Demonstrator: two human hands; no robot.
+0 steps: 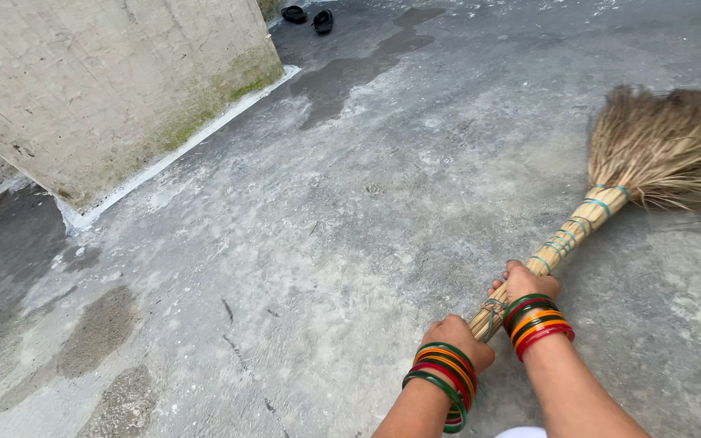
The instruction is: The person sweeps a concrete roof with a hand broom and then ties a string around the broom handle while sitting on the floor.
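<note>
Both hands on the broom [610,195], landmark for everything below. Left hand [458,334] wrapped tight round the butt end of the handle, fingers curled shut on it. Right hand [525,282] just ahead of it up the handle, also closed round the shaft, knuckles up. Hands nearly touching, one behind the other. Stacked bangles [539,323], green/red/orange, on both wrists.

Broom: bundled straw handle w/ teal binding rings, runs diagonally from the hands up-right to the fanned grass head [660,144]. Head lies low on the concrete floor [350,243]; can't tell if bristles press down or just rest.

Rel. to broom: floor left of the handle is pale, dusty, w/ a few dark bits of debris. Darker wet patch [350,73] well up-left of the head. Concrete wall block [115,81] w/ green staining at its base, far left. Pair of dark sandals [308,16] beyond the wet patch, far from the head.
</note>
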